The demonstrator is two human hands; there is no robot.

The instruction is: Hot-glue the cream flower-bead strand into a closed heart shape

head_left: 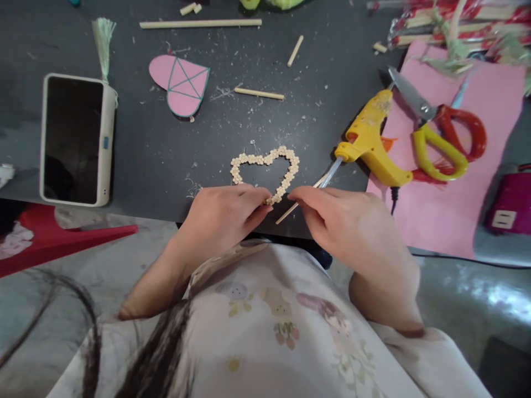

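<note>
Two hands work at the tip of a heart on a dark table.

The left hand has its fingertips pinched together on the bottom tip of the cream beaded heart, which lies flat near the front edge of the table. The right hand meets it from the other side, its fingers closed on a thin stick that slants just beside the tip. A yellow glue gun and scissors lie on pink paper to the right. A phone and a pink cutout lie to the left.
</note>
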